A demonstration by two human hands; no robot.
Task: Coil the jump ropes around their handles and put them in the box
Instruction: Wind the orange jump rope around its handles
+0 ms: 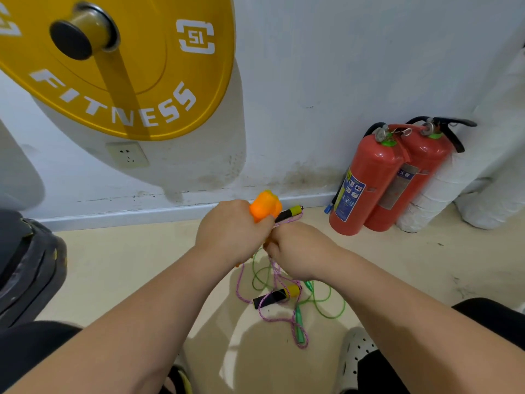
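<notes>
My left hand (pixel 233 231) is closed around an orange jump-rope handle (pixel 265 206) whose bulbous top sticks out above the fist. Beside it a black and yellow handle (pixel 288 214) pokes out to the right. My right hand (pixel 298 251) touches the left one and pinches the pink braided rope (pixel 272 273) that hangs down to the floor. On the floor lie a second black and yellow handle (pixel 277 297), a green handle (pixel 299 322) and loops of green rope (pixel 326 304), tangled with the pink rope. No box is in view.
Two red fire extinguishers (pixel 366 183) stand against the white wall at the right, next to wrapped white rolls (pixel 437 200). A yellow weight plate (pixel 113 66) hangs at the upper left above a wall socket (pixel 127 155). Dark plates (pixel 25 265) sit at the left. My knees and shoes frame the bottom.
</notes>
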